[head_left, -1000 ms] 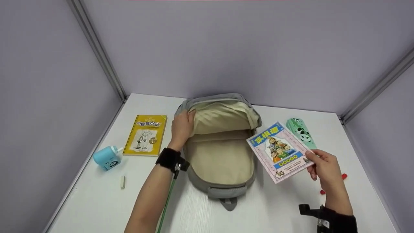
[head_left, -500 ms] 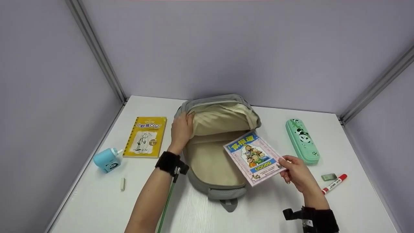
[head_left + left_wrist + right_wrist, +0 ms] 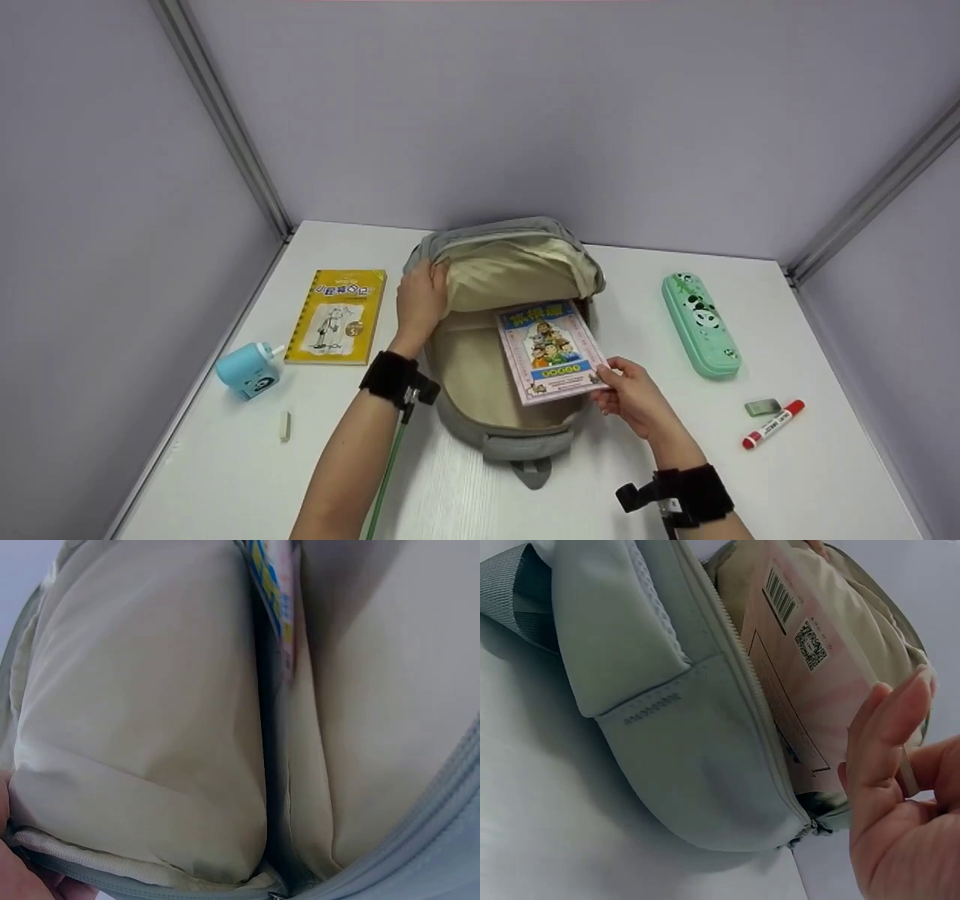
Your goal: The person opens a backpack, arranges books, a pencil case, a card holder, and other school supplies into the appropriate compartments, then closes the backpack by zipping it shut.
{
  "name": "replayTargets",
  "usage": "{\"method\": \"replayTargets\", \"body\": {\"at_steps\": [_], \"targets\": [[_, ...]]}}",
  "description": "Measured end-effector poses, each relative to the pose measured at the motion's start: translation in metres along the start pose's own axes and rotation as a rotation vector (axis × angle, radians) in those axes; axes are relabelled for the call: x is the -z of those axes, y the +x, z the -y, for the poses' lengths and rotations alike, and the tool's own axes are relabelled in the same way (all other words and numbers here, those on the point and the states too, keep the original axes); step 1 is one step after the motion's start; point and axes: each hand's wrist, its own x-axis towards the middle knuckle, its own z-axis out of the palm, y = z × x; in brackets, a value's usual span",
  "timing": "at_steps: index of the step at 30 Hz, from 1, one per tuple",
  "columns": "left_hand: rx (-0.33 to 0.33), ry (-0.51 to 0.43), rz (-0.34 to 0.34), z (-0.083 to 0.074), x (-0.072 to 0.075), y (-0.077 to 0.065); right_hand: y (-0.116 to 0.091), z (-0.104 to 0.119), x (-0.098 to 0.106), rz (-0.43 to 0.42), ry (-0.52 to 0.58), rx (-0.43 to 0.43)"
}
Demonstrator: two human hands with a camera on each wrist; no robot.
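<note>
A grey backpack [image 3: 529, 448] with a cream lining lies unzipped on the white table. My left hand [image 3: 422, 304] grips the edge of its raised flap [image 3: 517, 274] on the left side; the left wrist view shows the fingers [image 3: 19, 874] at that zipped edge. With thumb and fingers, my right hand [image 3: 634, 394] pinches the lower right corner of a pink and blue comic-covered book [image 3: 555, 352]. The book is tilted over the opening, its top edge just under the flap. Its back cover [image 3: 810, 682], with barcode and QR code, faces the right wrist camera.
Left of the backpack lie a yellow book [image 3: 337, 319], a light blue bottle-shaped item [image 3: 247, 371] with a white spout and a small whitish block [image 3: 284, 426]. On the right are a green panda pencil case [image 3: 703, 326], a small green block [image 3: 762, 407] and a red-capped marker [image 3: 774, 425].
My right hand has carried the pink and blue book leftward from beside the pencil case to over the backpack's opening. The left hand has kept its grip on the flap.
</note>
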Motion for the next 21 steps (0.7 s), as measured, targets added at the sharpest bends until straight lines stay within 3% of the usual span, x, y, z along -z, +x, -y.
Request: {"method": "replayTargets", "body": {"at_steps": [7,13,17,21], "targets": [[-0.018,-0.019,-0.04,0.006,0.001,-0.007,0.013,-0.01,-0.013,0.117,-0.129,-0.032],[-0.043,-0.03,-0.04,0.003,0.001,-0.003,0.019,-0.006,-0.02,0.209,-0.175,-0.04],[-0.027,-0.031,-0.036,0.002,0.0,0.0,0.02,-0.003,-0.02,0.213,-0.169,-0.018],[-0.017,-0.025,-0.021,-0.001,-0.001,0.002,0.018,-0.003,-0.015,0.18,-0.095,-0.027]]}}
